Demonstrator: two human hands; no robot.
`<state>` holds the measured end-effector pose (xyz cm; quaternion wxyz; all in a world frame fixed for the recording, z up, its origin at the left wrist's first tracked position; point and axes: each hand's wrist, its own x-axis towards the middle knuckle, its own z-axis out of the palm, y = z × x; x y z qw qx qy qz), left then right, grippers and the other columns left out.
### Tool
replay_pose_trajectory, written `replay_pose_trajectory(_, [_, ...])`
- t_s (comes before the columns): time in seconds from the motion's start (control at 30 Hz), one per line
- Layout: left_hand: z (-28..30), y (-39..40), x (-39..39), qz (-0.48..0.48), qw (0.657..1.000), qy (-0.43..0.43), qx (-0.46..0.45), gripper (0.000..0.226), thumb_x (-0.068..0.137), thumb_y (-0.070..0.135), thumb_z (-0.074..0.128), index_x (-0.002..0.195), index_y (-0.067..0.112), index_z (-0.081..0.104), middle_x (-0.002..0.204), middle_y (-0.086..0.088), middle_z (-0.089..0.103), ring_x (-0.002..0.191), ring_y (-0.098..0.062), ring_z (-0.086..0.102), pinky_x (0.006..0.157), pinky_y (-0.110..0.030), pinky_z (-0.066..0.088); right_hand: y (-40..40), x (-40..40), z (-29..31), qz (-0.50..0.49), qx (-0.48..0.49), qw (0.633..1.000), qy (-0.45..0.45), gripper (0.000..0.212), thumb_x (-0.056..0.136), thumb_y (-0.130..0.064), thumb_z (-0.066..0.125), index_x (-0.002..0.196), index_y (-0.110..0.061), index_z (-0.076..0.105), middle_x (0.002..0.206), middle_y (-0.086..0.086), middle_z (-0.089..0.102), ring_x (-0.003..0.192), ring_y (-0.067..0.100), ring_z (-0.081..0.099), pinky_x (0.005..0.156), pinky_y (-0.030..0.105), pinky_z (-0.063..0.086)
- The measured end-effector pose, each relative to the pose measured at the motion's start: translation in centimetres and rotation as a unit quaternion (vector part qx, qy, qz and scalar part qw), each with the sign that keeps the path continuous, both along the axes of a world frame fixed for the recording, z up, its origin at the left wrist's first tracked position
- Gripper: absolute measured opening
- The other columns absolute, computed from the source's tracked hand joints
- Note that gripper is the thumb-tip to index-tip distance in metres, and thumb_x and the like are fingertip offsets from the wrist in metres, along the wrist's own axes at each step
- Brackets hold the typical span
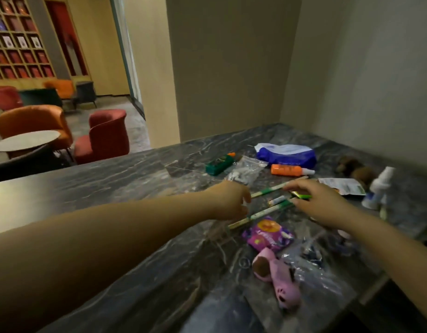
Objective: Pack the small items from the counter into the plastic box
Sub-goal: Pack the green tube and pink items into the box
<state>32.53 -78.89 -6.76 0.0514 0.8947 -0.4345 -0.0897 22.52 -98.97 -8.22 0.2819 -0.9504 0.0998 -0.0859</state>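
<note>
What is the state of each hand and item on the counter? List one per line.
left hand: over the counter, fingers loosely curled, grip unclear
right hand: fingers spread over the green sticks
orange bottle: lying on its side
white spray bottle: upright
clear zip bag: lying flat
purple packet: lying flat

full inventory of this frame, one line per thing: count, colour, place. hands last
counter: 1, dark marbled grey, fills the foreground
blue pack: 1, blue and white, far side
orange bottle: 1, orange, lying in front of the blue pack
green box: 1, green, far side, left of the zip bag
zip bag: 1, clear, beside the green box
sticks: 2, green and white, between the hands
purple packet: 1, purple, near side
pink toy: 1, pink, nearest the camera
spray bottle: 1, white, right edge
armchairs: several, red and orange, room at left
left hand: reaching over the sticks
right hand: fingers over the sticks; grip unclear
</note>
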Motion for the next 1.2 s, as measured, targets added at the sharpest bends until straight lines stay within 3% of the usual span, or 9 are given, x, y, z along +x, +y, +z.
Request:
replay_pose_trajectory(0.23, [-3.7,-5.0,1.9,0.032,0.999,0.033,0.023,0.026,0.083,0.031,0.065,0.095,0.009,0.072,0.097,-0.011,0.071,0.092,-0.026,0.065,0.084,-0.038,0.053,-3.6,1.8,-0.9,0.01,-0.016,1.0,0.02,0.036,0.086,-0.015,0.061,0.117,-0.034,0.057,0.13,-0.007,0.053,0.116,0.011,0.05,0.091,0.024,0.039])
replay_pose_trajectory(0.33, [-3.9,-5.5,2.7,0.04,0.996,0.025,0.074,0.03,0.083,0.03,0.063,0.088,0.001,0.07,0.086,-0.015,0.067,0.079,-0.027,0.061,0.075,-0.035,0.053,-3.7,2.8,-1.1,0.03,-0.013,0.999,0.022,0.035,0.086,-0.016,0.061,0.116,-0.034,0.057,0.129,-0.007,0.053,0.115,0.01,0.05,0.094,0.024,0.04])
replay_pose_trajectory(0.43, [-3.3,-5.2,2.8,0.035,0.99,0.019,0.135,0.035,0.087,0.029,0.057,0.092,-0.003,0.067,0.086,-0.021,0.062,0.079,-0.032,0.058,0.068,-0.031,0.044,-3.4,3.8,-1.2,0.043,-0.016,0.999,0.026,0.035,0.086,-0.016,0.059,0.116,-0.034,0.056,0.129,-0.008,0.053,0.115,0.01,0.05,0.096,0.026,0.041])
replay_pose_trajectory(0.57, [-2.3,-3.0,3.5,0.039,0.982,0.024,0.184,0.035,0.091,0.03,0.053,0.103,0.0,0.065,0.101,-0.018,0.065,0.09,-0.031,0.06,0.071,-0.03,0.042,-2.6,5.4,-1.9,0.05,-0.058,0.995,0.06,0.036,0.087,-0.016,0.058,0.118,-0.034,0.056,0.126,-0.007,0.051,0.109,0.011,0.05,0.089,0.026,0.042])
replay_pose_trajectory(0.73, [0.1,2.4,5.2,0.04,0.969,0.075,0.233,0.026,0.092,0.024,0.055,0.11,0.007,0.062,0.106,-0.009,0.065,0.084,-0.015,0.051,0.073,-0.024,0.037,-1.3,6.8,-3.7,0.066,-0.129,0.984,0.099,0.033,0.084,-0.02,0.064,0.116,-0.029,0.06,0.124,-0.001,0.051,0.112,0.019,0.051,0.095,0.034,0.044])
replay_pose_trajectory(0.83, [1.2,6.2,6.3,0.078,0.973,0.106,0.192,0.021,0.093,0.024,0.056,0.11,0.015,0.063,0.106,-0.003,0.069,0.085,-0.012,0.062,0.076,-0.022,0.045,-0.8,7.1,-4.2,0.045,-0.131,0.987,0.08,0.024,0.084,-0.018,0.065,0.106,-0.026,0.064,0.114,0.0,0.052,0.105,0.019,0.054,0.09,0.036,0.047])
replay_pose_trajectory(0.93, [2.1,9.3,6.1,0.12,0.974,0.135,0.135,0.013,0.095,0.023,0.054,0.102,0.017,0.063,0.091,0.0,0.069,0.074,-0.01,0.066,0.065,-0.017,0.05,-0.2,7.3,-4.1,0.042,-0.15,0.984,0.086,0.018,0.085,-0.024,0.063,0.103,-0.024,0.061,0.11,0.002,0.053,0.099,0.019,0.055,0.087,0.036,0.047])
replay_pose_trajectory(1.07, [3.2,12.4,5.0,0.141,0.98,0.102,0.1,0.017,0.095,0.025,0.054,0.105,0.016,0.063,0.09,0.001,0.067,0.073,-0.012,0.064,0.062,-0.018,0.05,1.5,7.5,-3.4,0.039,-0.189,0.977,0.088,0.015,0.091,-0.028,0.055,0.102,-0.02,0.06,0.11,0.005,0.054,0.096,0.02,0.055,0.084,0.036,0.047])
replay_pose_trajectory(1.2, [4.8,16.0,3.4,0.145,0.987,0.038,0.065,0.008,0.093,0.031,0.055,0.096,0.026,0.061,0.083,0.013,0.061,0.065,0.0,0.056,0.057,-0.01,0.04,5.5,7.2,-0.8,0.044,-0.138,0.989,0.042,0.006,0.095,-0.023,0.048,0.099,-0.022,0.053,0.097,0.002,0.059,0.083,0.017,0.056,0.072,0.036,0.048])
